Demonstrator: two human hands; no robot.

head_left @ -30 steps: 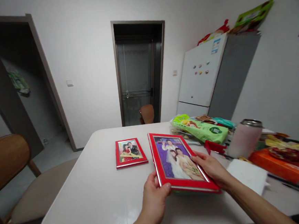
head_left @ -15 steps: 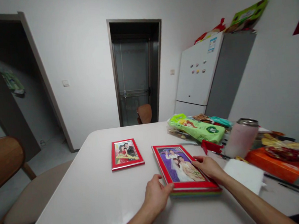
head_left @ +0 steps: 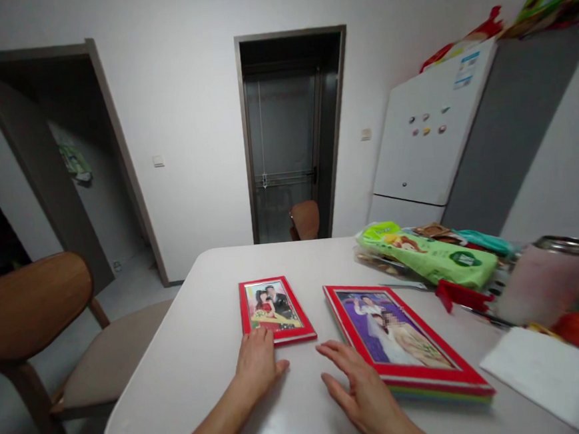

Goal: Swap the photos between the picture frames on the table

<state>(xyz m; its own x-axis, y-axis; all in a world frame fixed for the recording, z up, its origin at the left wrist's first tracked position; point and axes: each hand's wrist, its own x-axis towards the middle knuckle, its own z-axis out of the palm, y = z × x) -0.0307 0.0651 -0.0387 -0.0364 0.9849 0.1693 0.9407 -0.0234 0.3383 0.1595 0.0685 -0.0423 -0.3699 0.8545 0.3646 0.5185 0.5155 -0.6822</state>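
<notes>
A small red picture frame point(head_left: 277, 305) lies flat on the white table point(head_left: 190, 358), holding a photo of two people. My left hand point(head_left: 258, 361) rests at its near edge, fingers stretched forward over the lower border and thumb out to the side. To the right is a larger red picture frame point(head_left: 404, 335) with a purple-backed photo; green and other coloured layers show under its near edge. Just left of its near corner, my right hand point(head_left: 363, 388) has its fingers spread and nothing in it.
A green packet point(head_left: 427, 253), a red plastic item point(head_left: 461, 295), a pink tumbler point(head_left: 550, 280) and white paper point(head_left: 547, 370) crowd the table's right side. Left of the table stands a wooden chair point(head_left: 41, 310). A white fridge point(head_left: 428, 132) is behind on the right.
Both hands have let go of the larger frame. My left hand has moved left to the small frame, and my right hand has come off the photo toward the left. The view has turned left.
</notes>
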